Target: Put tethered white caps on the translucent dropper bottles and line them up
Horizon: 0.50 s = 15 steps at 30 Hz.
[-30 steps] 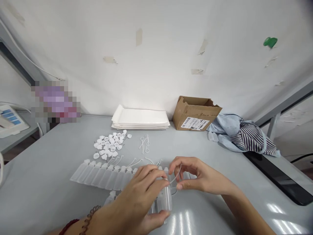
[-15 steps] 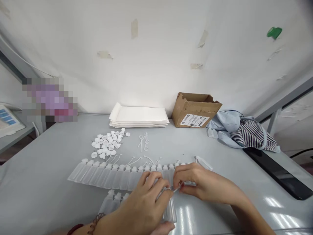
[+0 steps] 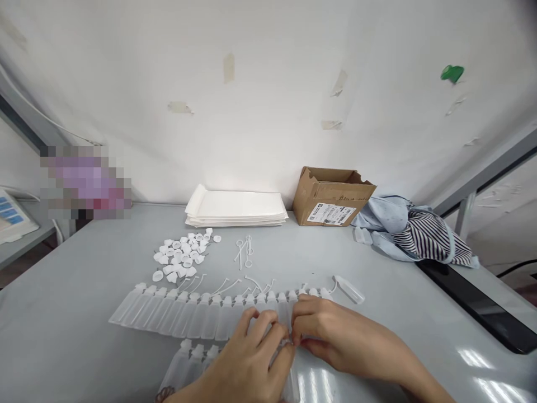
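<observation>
My left hand (image 3: 247,364) and my right hand (image 3: 331,336) meet at the near edge of the grey table (image 3: 75,313), fingertips pinched together around a small clear plastic bottle (image 3: 291,380) that is mostly hidden under them. Just beyond my fingers lies a long row of clear bottles with white tips (image 3: 201,310), side by side. A second short row of bottles (image 3: 188,361) lies to the left of my left hand. One bottle (image 3: 349,288) lies apart at the right end of the long row.
A heap of white caps (image 3: 180,256) and thin white plastic loop pieces (image 3: 244,252) lie further back. A stack of white bags (image 3: 237,208), a cardboard box (image 3: 331,196), crumpled clothes (image 3: 415,235) and a black panel (image 3: 478,302) stand behind and right.
Both hands have dropped toward the near edge and come closer together. The thin white strip seen in my right fingers a second ago is hidden now. More of the bottle row shows.
</observation>
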### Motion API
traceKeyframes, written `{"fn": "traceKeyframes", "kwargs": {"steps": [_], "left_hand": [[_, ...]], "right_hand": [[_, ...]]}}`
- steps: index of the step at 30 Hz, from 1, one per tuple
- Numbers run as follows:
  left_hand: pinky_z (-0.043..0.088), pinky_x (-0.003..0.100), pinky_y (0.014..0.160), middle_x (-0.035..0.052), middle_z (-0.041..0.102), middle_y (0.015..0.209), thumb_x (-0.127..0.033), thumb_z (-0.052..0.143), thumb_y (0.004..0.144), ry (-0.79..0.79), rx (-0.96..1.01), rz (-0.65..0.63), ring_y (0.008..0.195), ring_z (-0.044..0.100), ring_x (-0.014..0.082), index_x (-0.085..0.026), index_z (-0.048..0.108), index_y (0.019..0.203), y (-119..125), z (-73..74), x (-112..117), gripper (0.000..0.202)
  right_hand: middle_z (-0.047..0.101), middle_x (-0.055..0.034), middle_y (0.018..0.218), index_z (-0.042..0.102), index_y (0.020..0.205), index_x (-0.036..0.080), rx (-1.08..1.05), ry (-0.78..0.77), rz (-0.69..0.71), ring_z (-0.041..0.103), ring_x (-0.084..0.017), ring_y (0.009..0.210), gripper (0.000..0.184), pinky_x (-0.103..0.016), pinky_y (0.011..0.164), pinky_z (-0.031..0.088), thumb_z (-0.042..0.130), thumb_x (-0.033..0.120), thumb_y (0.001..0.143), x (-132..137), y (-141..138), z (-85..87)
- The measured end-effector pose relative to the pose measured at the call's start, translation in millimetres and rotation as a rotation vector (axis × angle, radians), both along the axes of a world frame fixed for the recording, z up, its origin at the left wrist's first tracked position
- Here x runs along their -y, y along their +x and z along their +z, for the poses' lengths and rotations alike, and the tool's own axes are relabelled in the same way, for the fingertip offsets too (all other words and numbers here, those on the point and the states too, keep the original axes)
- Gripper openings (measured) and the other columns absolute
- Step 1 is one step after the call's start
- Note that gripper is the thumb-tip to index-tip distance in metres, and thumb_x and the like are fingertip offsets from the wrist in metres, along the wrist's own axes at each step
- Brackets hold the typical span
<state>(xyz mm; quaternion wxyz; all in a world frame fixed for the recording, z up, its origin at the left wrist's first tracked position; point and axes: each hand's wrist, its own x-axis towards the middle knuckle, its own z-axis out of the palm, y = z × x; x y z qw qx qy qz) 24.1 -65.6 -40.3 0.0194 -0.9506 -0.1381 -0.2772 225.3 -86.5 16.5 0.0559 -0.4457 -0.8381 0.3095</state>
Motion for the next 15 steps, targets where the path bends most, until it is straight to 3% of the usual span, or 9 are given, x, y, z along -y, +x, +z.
{"fn": "traceKeyframes", "kwargs": {"steps": [9, 15], "left_hand": [[0.043, 0.039, 0.076, 0.0053, 0.065, 0.084, -0.027, 0.056, 0.087, 0.044, -0.111, 0.024, 0.084, 0.054, 0.0242, -0.016, 0.062, 0.091, -2.6, 4.3, 2.0, 0.014], [0.041, 0.04, 0.08, 0.0057, 0.064, 0.088, -0.046, 0.06, 0.085, -0.013, -0.169, 0.019, 0.089, 0.053, 0.0253, -0.015, 0.062, 0.096, -4.4, 10.2, 5.2, 0.033]], "right_hand": [[0.065, -0.0029, 0.087, 0.06, 0.076, 0.016, 0.047, 0.055, 0.039, 0.059, -0.014, 0.085, 0.019, -0.026, 0.089, 0.043, 0.052, -0.001, 0.079, 1.1, -4.5, -2.0], [0.065, -0.0038, 0.089, 0.061, 0.078, 0.016, 0.057, 0.032, 0.043, 0.059, -0.015, 0.088, 0.02, -0.028, 0.09, 0.043, 0.051, -0.001, 0.08, 3.4, -5.9, 0.3]]}}
